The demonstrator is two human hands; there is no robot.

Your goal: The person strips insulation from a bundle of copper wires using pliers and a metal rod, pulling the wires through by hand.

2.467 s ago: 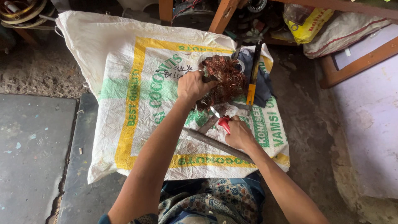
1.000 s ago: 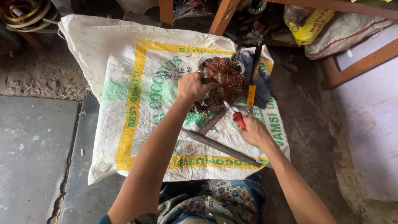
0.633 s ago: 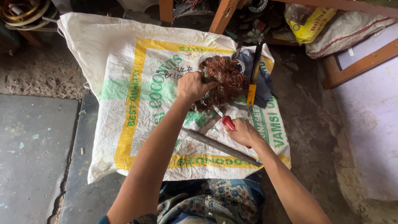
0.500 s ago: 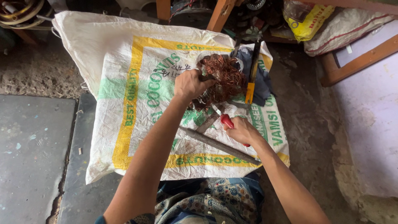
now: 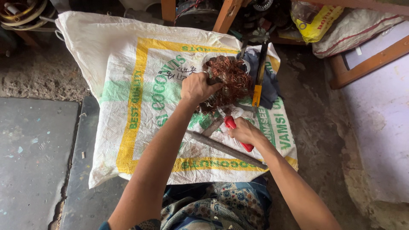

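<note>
The left hand (image 5: 197,87) clenched the copper wire (image 5: 230,81) on the sack (image 5: 128,64); nearer, the right hand (image 5: 245,131) grasped a red-handled tool (image 5: 238,134).

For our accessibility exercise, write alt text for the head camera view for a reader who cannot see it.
Seen from above, a person's left hand grips a tangled bundle of copper wire on a white woven sack spread on the floor, while the right hand holds a red-handled tool beside it. A long metal bar lies across the sack.
</note>
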